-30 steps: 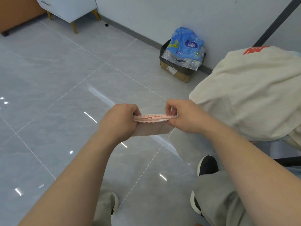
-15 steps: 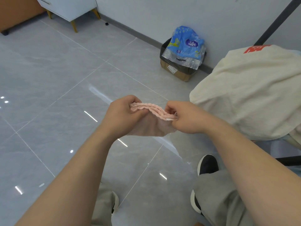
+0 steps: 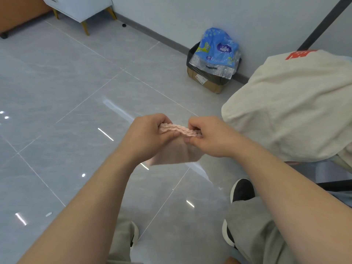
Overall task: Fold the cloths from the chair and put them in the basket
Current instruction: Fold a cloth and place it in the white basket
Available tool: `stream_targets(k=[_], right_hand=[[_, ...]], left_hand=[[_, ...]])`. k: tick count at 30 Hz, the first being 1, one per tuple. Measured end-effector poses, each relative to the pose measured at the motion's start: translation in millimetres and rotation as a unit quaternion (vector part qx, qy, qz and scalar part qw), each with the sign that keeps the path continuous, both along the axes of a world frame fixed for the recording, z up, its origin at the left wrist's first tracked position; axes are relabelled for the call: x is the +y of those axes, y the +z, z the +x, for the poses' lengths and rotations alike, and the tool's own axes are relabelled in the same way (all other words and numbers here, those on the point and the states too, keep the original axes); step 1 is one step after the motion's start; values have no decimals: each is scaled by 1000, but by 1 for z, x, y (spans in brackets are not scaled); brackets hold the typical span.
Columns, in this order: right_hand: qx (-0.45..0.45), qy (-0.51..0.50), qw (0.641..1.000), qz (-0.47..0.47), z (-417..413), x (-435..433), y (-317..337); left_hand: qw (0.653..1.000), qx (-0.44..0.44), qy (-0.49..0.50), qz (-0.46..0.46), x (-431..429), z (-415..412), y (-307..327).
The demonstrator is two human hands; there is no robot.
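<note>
Pink soft cloth with a scalloped, wavy top edge (image 3: 175, 151) hung folded between my two hands, in the air above the glossy grey tiled floor (image 3: 57, 92). My left hand (image 3: 146, 136) gripped its left end with curled fingers. My right hand (image 3: 213, 138) pinched the right end between thumb and fingers. Just beside my right arm, a large cream woven cloth (image 3: 285, 111) lay draped in a rounded heap, with a red printed mark (image 3: 300, 54) I could not read. By the wall, a crinkled blue plastic pack (image 3: 217, 48) sat in a brown cardboard box (image 3: 207, 82), its writing too small to read.
</note>
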State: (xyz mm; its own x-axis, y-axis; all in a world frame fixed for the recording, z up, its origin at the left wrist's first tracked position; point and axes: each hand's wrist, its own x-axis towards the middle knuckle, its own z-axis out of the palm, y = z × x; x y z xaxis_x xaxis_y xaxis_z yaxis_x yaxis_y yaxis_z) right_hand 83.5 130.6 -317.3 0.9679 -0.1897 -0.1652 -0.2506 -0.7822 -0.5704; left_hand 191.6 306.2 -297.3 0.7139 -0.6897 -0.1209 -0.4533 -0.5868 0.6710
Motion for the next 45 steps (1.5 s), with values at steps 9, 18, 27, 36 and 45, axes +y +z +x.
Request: stream_targets(k=[9, 18, 27, 36, 45], right_hand=[[-10, 14, 999, -30, 0, 9, 3], [-39, -18, 998, -48, -1, 12, 6], [-62, -8, 992, -107, -2, 15, 8], [-203, 21, 962, -182, -3, 21, 9], [-349, 13, 921, -174, -2, 26, 11]], left_hand=[[999, 42, 8, -11, -1, -1, -2], [978, 202, 1, -54, 3, 3, 4], [970, 222, 22, -95, 1, -1, 5], [967, 249, 35, -47, 15, 19, 9], [966, 250, 14, 60, 14, 17, -3]])
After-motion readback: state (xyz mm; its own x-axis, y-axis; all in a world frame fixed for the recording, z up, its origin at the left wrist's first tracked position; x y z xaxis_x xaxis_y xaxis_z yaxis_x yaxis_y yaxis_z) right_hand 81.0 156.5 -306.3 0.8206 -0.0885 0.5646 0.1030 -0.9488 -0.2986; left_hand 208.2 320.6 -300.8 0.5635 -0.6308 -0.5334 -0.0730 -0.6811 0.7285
